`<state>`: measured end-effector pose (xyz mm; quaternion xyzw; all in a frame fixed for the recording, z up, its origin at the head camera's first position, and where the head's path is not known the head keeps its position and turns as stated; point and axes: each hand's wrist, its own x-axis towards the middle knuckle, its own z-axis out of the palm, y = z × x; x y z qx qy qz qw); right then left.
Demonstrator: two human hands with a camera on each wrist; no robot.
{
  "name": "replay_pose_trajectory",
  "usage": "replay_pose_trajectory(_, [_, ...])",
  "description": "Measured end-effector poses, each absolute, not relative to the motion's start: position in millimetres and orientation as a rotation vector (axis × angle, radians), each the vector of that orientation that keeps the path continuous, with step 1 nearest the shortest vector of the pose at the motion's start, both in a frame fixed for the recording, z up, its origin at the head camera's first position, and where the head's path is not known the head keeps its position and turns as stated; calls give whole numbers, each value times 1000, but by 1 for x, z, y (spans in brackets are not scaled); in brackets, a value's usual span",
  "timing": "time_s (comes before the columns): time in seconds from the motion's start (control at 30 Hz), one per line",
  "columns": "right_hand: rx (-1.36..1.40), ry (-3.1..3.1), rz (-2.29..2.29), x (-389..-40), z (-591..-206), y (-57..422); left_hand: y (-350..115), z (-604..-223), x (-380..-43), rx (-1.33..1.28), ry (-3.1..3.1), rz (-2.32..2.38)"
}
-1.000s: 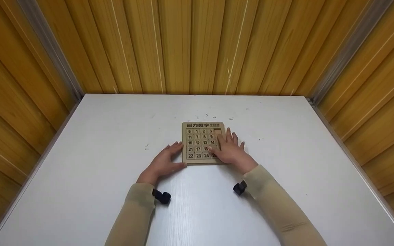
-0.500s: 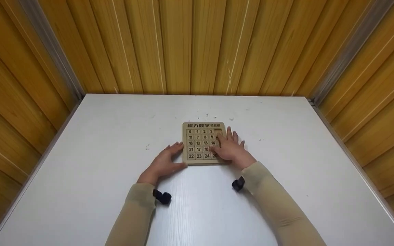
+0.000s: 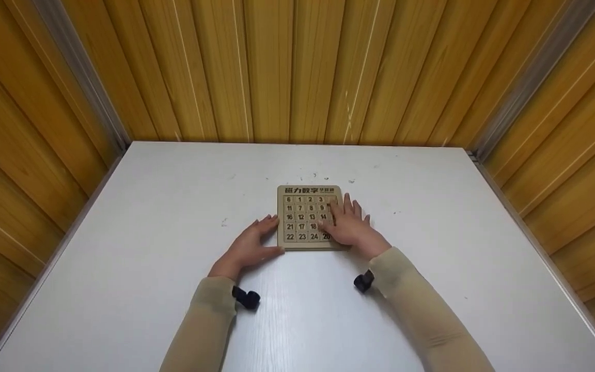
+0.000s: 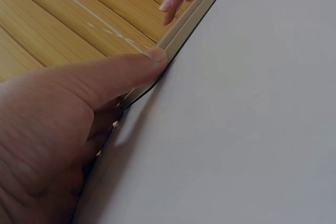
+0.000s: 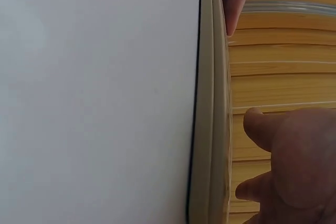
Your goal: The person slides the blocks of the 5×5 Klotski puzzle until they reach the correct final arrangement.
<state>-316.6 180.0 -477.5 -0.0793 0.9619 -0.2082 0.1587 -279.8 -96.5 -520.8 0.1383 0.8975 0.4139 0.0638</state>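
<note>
A wooden sliding number puzzle [image 3: 312, 217] lies flat on the white table in the head view, its numbered tiles in rows under a strip of dark lettering. My left hand [image 3: 250, 247] holds its near left corner, thumb on the front edge and fingers along the left side. In the left wrist view, the thumb [image 4: 126, 74] presses the puzzle's edge [image 4: 194, 14]. Over the right columns of tiles lies my right hand [image 3: 350, 225], index fingertip at the upper right tiles and other fingers spread past the right edge. In the right wrist view, the right hand [image 5: 299, 156] is above the puzzle's frame [image 5: 210, 129].
The white table [image 3: 137, 232] surrounds the puzzle and bears small dark marks behind it. Yellow wood-look panels [image 3: 287, 67] stand at the back and both sides. Each sleeve cuff carries a small black camera, such as the left camera [image 3: 247, 298].
The dark gap at the puzzle's top right corner has closed as the tile under my right index finger slid away from me. My left hand stays in place.
</note>
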Motion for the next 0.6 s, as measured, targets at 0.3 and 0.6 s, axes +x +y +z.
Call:
replay_pose_trajectory(0.3, [-378, 2730, -497, -266, -473, 179, -94, -523, -280, 320, 2710, 1231])
replay_pose_trajectory(0.6, [-385, 2752, -464, -269, -474, 177, -96, -522, -280, 357, 2726, 1215])
